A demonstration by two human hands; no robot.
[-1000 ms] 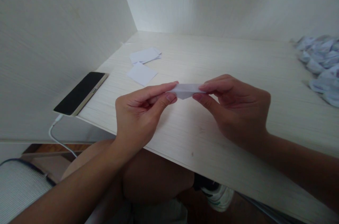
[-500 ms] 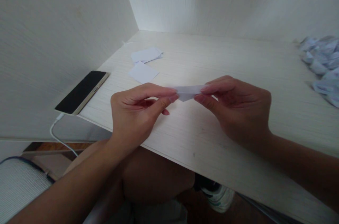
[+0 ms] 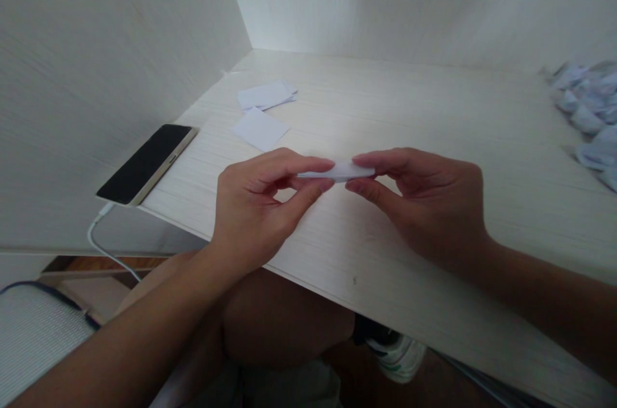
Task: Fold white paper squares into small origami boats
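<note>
A narrow strip of folded white paper (image 3: 343,171) is held level above the desk between my two hands. My left hand (image 3: 263,202) pinches its left part with thumb and index finger. On the other side, my right hand (image 3: 424,199) grips the right part the same way, fingertips close to those of the left. Most of the paper is hidden behind the fingers, so its full shape does not show. Beyond the left hand lies a square white sheet (image 3: 261,128) on the desk, close to a small stack of white paper (image 3: 267,96).
A phone (image 3: 146,164) lies at the desk's left edge, with a white cable (image 3: 99,239) hanging from it. Crumpled white pieces (image 3: 590,103) are heaped at the far right of the white desk (image 3: 409,109). Walls rise behind and at left.
The pointed flap that hung below the paper no longer shows; only a thin strip is visible. Both hands have moved closer together along the paper.
</note>
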